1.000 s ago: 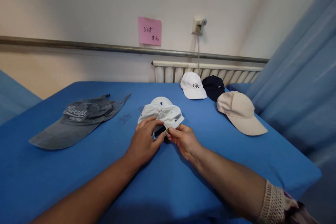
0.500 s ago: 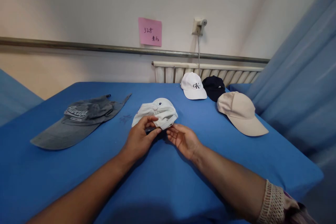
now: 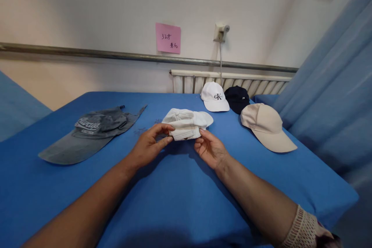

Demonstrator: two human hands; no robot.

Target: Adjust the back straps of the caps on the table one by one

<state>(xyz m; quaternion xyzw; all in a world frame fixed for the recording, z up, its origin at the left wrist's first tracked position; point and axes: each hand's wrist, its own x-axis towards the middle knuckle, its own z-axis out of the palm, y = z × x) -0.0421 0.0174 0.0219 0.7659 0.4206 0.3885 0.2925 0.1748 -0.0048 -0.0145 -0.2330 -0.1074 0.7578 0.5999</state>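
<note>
So there's an off-white fabric baseball cap held between both hands, right around the middle of the tabletop, which has a smooth blue cover on it. The left hand has a narrow grip, thumb and fingers pinching the cap's left edge. The right hand has the other end, thumb up on the back band and the fingers curled in underneath, so that grip's pretty narrow too. Cap's back faces the person, brim pokes off to the right. Can't really tell if its underside is touching the blue cover or hanging a bit above it.

Off to the left, well apart, lies a washed dark grey cloth cap with white lettering, its back strap undone and one end sticking up. Over at the far right there's a little bunch: a bright white cap with black letters, a dark navy cap just beside it and partly hidden by it, then a plain beige cap nearer the person, brim angled toward the right edge. All three sit crown up.
</note>
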